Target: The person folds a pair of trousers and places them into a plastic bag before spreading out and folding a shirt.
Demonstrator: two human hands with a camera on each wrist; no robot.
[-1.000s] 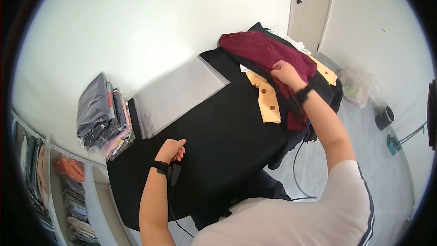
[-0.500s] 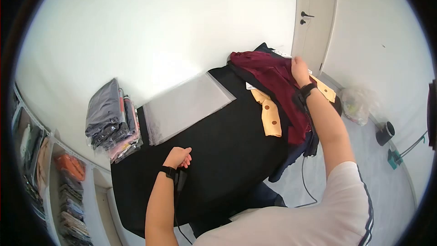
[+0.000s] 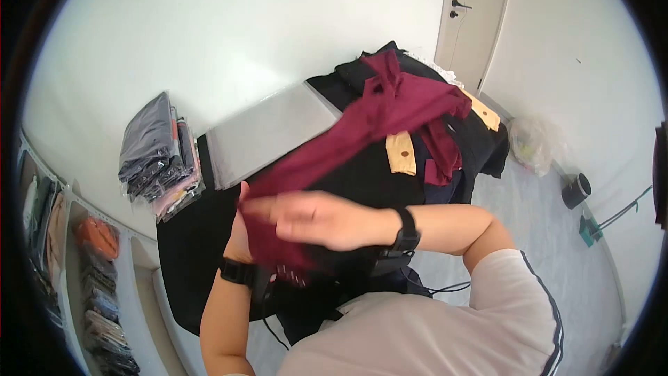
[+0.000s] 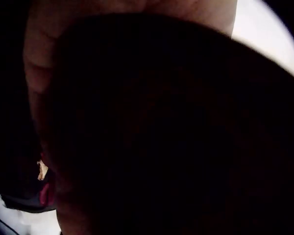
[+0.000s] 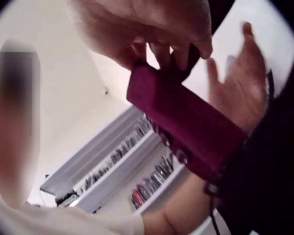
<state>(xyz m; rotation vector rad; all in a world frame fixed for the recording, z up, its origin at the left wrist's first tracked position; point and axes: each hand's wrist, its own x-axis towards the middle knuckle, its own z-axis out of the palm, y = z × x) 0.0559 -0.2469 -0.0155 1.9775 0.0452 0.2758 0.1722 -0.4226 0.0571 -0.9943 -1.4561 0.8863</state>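
Note:
A maroon garment (image 3: 417,101) stretches from the clothes pile down to the front left of the black-covered table (image 3: 348,188). My right hand (image 3: 320,221) pinches its near end, as the right wrist view also shows, where the fingers of that hand (image 5: 147,24) grip the maroon cloth (image 5: 186,120). Just left of it, my left hand (image 3: 239,237) is partly behind the cloth. In the right wrist view the left hand (image 5: 242,81) has its fingers spread, close to the cloth. Something dark fills most of the left wrist view, with skin (image 4: 39,63) along its edge.
Clear plastic bags (image 3: 268,136) lie flat against the wall, beside a stack of bagged clothes (image 3: 149,150). Yellow cloth with brown dots (image 3: 401,154) and black clothing (image 3: 480,146) lie at the right. Shelves (image 3: 122,264) stand at the left, a bin (image 3: 576,191) on the right floor.
My right hand has moved from the clothes pile across to the front left, drawing the maroon garment with it. My left hand has lifted slightly and moved left, beside the cloth.

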